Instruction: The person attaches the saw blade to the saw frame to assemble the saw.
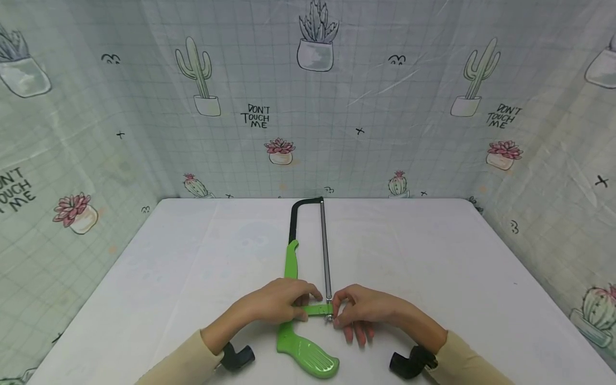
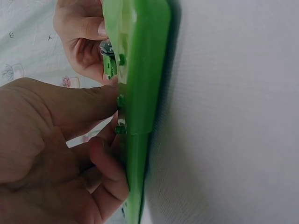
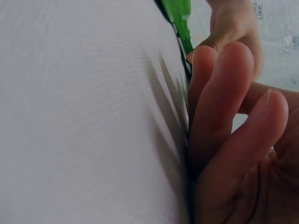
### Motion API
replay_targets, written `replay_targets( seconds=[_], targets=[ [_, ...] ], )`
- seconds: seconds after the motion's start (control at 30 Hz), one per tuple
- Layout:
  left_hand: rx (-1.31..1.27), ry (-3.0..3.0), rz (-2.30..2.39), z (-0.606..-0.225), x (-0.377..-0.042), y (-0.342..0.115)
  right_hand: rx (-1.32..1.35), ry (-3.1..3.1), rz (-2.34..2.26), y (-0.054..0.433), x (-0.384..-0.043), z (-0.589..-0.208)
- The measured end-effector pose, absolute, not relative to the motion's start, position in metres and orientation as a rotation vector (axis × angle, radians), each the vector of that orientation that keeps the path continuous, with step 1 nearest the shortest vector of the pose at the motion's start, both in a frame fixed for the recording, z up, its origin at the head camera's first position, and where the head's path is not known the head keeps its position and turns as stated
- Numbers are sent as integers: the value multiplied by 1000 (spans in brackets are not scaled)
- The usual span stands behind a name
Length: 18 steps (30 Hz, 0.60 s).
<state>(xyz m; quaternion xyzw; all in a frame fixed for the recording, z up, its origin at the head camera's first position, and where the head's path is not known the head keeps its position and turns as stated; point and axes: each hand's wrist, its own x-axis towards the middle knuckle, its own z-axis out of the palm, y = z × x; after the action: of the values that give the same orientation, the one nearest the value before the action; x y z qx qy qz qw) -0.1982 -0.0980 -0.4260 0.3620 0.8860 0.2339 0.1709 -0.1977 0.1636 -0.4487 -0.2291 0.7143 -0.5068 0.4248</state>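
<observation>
A hacksaw (image 1: pixel 308 350) with a green handle and frame lies flat on the white table, its black bow (image 1: pixel 294 219) pointing away. The thin grey blade (image 1: pixel 325 251) runs along its right side. With thumb and fingers my left hand (image 1: pixel 279 300) holds the green frame by the short crosspiece (image 1: pixel 317 309). At the blade's near end, my right hand (image 1: pixel 363 307) pinches at the small metal wing nut (image 1: pixel 329 318) with thumb and index finger. That hand's other fingers (image 3: pixel 219 112) hang loosely curled just above the tabletop. In the left wrist view the green frame (image 2: pixel 145 70) hides part of both hands.
The white table (image 1: pixel 231 240) reaches back to a cloth backdrop (image 1: pixel 356 96) printed with cacti and lettering. Similar cloth hangs at both sides. Black wrist-worn devices (image 1: pixel 238 357) sit below both forearms, near the table surface.
</observation>
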Motion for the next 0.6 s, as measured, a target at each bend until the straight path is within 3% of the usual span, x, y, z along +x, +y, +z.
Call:
replay_targets(
  seconds=[0.6],
  targets=[
    [1053,2499,659,-426,-200,-100,-559,1804,-1275,162,-196,-446]
  ],
)
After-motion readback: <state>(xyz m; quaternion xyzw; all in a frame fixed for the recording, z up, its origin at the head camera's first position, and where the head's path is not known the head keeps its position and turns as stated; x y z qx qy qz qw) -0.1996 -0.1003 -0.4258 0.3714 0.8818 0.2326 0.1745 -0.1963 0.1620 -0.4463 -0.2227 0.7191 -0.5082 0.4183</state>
